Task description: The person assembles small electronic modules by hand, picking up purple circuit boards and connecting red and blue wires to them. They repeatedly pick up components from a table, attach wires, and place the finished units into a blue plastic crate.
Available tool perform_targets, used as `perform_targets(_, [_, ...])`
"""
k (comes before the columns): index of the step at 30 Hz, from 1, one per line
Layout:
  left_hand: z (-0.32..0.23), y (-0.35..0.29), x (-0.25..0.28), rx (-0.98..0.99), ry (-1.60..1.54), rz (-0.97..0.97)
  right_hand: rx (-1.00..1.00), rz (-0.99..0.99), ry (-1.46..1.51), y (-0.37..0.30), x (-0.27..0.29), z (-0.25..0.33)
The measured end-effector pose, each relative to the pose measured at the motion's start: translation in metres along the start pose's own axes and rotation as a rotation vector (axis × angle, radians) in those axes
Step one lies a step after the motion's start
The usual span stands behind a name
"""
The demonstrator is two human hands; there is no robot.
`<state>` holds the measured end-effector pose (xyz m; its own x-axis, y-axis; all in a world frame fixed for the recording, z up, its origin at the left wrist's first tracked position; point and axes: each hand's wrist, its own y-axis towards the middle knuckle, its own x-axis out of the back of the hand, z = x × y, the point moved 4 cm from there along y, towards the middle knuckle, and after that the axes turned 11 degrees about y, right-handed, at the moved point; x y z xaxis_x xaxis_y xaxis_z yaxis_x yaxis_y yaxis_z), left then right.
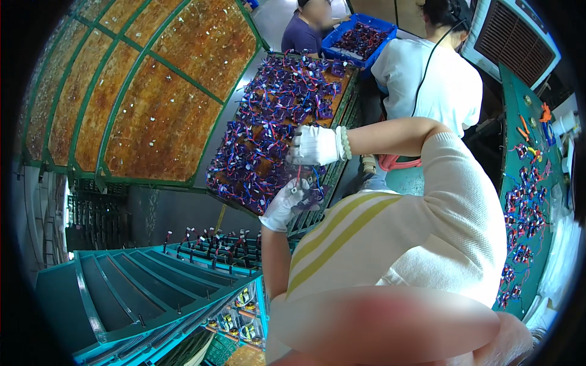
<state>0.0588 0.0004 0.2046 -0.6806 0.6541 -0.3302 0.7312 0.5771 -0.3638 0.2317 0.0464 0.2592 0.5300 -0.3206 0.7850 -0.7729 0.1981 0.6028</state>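
Note:
My left hand (284, 204), in a white glove, is closed at the near edge of a table with a brown top (261, 160). A small purple circuit board (312, 198) with coloured wires shows at its fingers, partly hidden and blurred. My right hand (315, 146), also white-gloved and with a pale bead bracelet (345, 143) at the wrist, is just beyond it. Its fingers curl downward near a red wire (298, 177) that runs between the two hands; their tips are hidden, so its hold cannot be made out. Many purple circuit boards (281, 97) with red and blue wires cover the table.
One person in purple (300, 33) is by a blue crate (360, 58) of wired parts; another in white (430, 79) sits close on the right. Brown green-framed panels (165, 91) stand left. A teal rack (146, 287) is at lower left, a green bench (519, 201) at right.

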Motion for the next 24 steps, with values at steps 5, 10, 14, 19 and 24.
perform_targets(5, [-0.015,0.001,-0.020,-0.186,-0.282,0.279,-0.029,-0.258,0.102,0.036,0.037,0.008])
perform_targets(10, [-0.035,0.002,-0.018,-0.254,-0.308,0.118,-0.315,-0.357,0.299,0.023,0.008,-0.011])
perform_targets(14, [-0.021,-0.007,0.006,-0.198,0.158,-0.227,-0.196,-0.361,0.398,0.023,0.025,0.005])
perform_targets(19, [-0.008,-0.001,0.045,-0.252,-0.064,-0.597,-0.163,-0.377,0.204,0.024,0.037,0.027])
perform_targets(24, [-0.038,-0.018,0.044,-0.262,-0.447,-0.829,-0.417,-0.250,0.044,-0.019,0.039,-0.006])
